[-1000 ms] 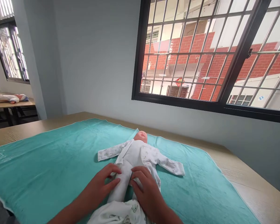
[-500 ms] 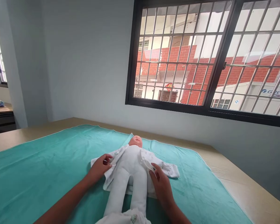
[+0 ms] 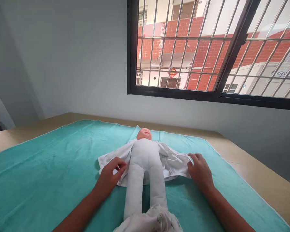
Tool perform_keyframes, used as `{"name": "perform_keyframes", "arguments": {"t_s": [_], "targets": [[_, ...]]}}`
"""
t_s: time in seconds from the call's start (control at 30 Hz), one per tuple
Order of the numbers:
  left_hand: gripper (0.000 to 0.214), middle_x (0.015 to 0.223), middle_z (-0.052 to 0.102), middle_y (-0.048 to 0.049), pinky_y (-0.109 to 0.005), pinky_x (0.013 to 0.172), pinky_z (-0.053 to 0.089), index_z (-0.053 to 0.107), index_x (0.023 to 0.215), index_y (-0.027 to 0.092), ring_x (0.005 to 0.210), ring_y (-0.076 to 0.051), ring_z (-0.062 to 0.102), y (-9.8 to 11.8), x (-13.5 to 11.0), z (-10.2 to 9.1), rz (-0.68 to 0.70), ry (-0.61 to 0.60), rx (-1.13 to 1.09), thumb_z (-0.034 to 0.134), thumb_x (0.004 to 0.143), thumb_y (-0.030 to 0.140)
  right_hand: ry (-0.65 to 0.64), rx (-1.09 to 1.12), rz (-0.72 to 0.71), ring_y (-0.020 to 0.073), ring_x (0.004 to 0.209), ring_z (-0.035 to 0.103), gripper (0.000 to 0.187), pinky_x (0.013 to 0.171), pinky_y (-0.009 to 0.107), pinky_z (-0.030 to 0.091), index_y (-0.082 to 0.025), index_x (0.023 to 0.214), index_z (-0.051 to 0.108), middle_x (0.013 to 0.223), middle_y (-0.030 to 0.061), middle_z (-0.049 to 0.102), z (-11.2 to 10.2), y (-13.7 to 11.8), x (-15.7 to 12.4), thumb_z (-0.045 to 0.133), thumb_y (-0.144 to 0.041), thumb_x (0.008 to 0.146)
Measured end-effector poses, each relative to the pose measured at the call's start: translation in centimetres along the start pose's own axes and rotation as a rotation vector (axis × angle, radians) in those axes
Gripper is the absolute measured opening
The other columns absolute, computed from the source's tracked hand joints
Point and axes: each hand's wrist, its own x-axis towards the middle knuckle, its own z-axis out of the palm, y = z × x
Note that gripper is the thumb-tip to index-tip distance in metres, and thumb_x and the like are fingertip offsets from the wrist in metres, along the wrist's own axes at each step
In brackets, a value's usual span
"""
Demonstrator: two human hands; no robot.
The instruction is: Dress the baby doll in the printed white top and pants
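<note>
1. Broadly, a grey wall [image 3: 87,58] rose behind everything, along the far edge of the table.
2. The table [image 3: 258,175] showed bare wood along its far and right edges.
3. A green blanket [image 3: 50,180] covered most of the tabletop, stopping short of the far edge.
4. A barred window [image 3: 178,48] stood in the wall, above the table's far edge.
5. The doll [image 3: 145,158] lay face up on the blanket, its head close to the table's far edge and its legs pointing towards the near side.
6. The shirt [image 3: 175,166] lay open, spread out on both sides of the doll's body towards the table's left and right edges.
7. The trousers [image 3: 149,222] lay bunched over the lower legs, on the near side, partly cut off by the view.
8. The right hand [image 3: 201,170] held the shirt's outer edge on the right, thumb and fingers close together.
9. The left hand [image 3: 110,174] rested at the shirt's left side, fingers curled and the gap narrow; whether they pinched the cloth could not be told.
</note>
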Motion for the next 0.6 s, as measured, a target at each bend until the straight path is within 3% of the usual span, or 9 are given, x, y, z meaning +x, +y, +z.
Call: {"name": "perform_keyframes", "arguments": {"t_s": [0.07,0.2,0.27,0.37,0.5,0.6], "targets": [[0.018,0.092,0.064,-0.0038,-0.031,0.083,0.047,0.063,0.085,0.021,0.088,-0.018,0.057,2.6,-0.7,0.3,0.069,-0.115,-0.092,0.052,0.092,0.033,-0.054,0.196,-0.144,0.0216,0.089,0.057,0.028,0.077,0.033,0.044,-0.018,0.1,0.066,0.101,0.0101,0.063,-0.7,-2.9,-0.9,0.044,-0.03,0.087],[0.014,0.095,0.068,-0.0034,-0.039,0.108,0.035,0.07,0.077,0.023,0.105,-0.022,0.056,6.8,-2.0,-0.1,0.286,-0.402,-0.158,0.065,0.086,0.032,-0.5,0.585,-0.321,0.0133,0.061,0.047,0.03,0.057,0.026,0.038,-0.019,0.076,0.065,0.067,0.0009,0.057,-2.2,-9.4,-4.1,0.052,-0.04,0.09],[0.009,0.092,0.07,-0.0013,-0.042,0.118,0.021,0.072,0.075,0.026,0.104,-0.021,0.058,7.8,-2.5,-0.1,0.325,-0.549,-0.183,0.071,0.081,0.032,-0.605,0.659,-0.429,0.0111,0.057,0.045,0.034,0.055,0.025,0.035,-0.018,0.068,0.069,0.062,-0.0003,0.054,-2.9,-11.7,-5.7,0.059,-0.044,0.088],[0.017,0.086,0.074,0.0021,-0.044,0.121,0.008,0.074,0.072,0.031,0.09,-0.018,0.064,7.4,-3.2,1.1,0.407,-0.687,-0.204,0.066,0.085,0.026,-0.676,0.634,-0.558,0.0104,0.056,0.048,0.033,0.056,0.025,0.034,-0.021,0.068,0.076,0.062,-0.0003,0.055,-3.9,-13.3,-7.2,0.067,-0.05,0.082],[0.027,0.079,0.075,0.0031,-0.043,0.12,0.012,0.074,0.073,0.033,0.079,-0.015,0.066,5.3,-3.9,3.5,0.334,-0.69,-0.199,0.055,0.092,0.033,-0.738,0.655,-0.618,0.0125,0.061,0.052,0.04,0.062,0.027,0.037,-0.025,0.065,0.077,0.063,0.0003,0.06,-4.9,-14.1,-7.5,0.066,-0.062,0.076],[0.03,0.077,0.073,-0.0001,-0.04,0.117,0.024,0.073,0.068,0.028,0.072,-0.015,0.065,5.1,-4.0,3.5,0.26,-0.571,-0.281,0.057,0.089,0.044,-0.826,0.736,-0.6,0.0161,0.07,0.056,0.054,0.072,0.029,0.04,-0.025,0.065,0.076,0.069,0.0017,0.064,-5.7,-14.6,-7.1,0.054,-0.072,0.079]]}}
